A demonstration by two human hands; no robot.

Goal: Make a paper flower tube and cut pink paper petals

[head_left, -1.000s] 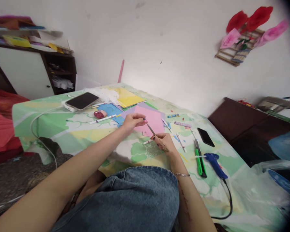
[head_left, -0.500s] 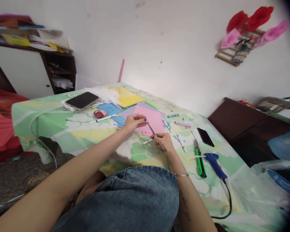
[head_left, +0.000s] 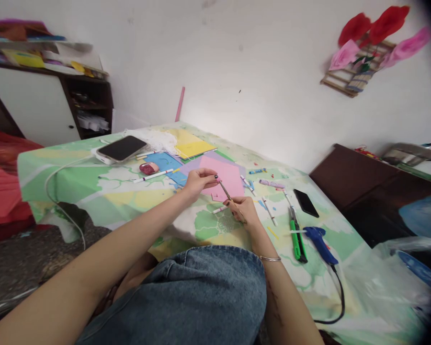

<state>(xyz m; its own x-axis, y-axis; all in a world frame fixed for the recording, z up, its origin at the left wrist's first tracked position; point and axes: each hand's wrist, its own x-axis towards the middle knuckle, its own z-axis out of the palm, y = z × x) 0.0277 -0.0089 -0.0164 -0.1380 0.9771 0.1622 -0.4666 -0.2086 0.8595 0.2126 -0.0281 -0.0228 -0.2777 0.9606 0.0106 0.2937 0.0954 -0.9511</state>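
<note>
Scissors (head_left: 225, 190) with gold-toned handles are gripped in my right hand (head_left: 244, 211), their blades pointing up and left. My left hand (head_left: 201, 183) is pinched around a small pink paper piece (head_left: 218, 179), mostly hidden by the fingers. The scissor tips meet that piece at my left fingertips; whether the blades are parted is too small to tell. Under and behind both hands lies a pink paper sheet (head_left: 226, 167) on top of purple and blue sheets. A white marker (head_left: 221, 209) lies on the table just beside my right fingers.
A green utility knife (head_left: 297, 239), a blue glue gun (head_left: 321, 244) with a black cord and a black phone (head_left: 306, 203) lie at the right. Several markers are scattered around. Another phone (head_left: 122, 148), a red rounded object (head_left: 149, 167) and a yellow pad (head_left: 196, 148) sit farther left.
Both hands stay almost where they were, with the scissors still at the pink piece. The view has shifted very slightly.
</note>
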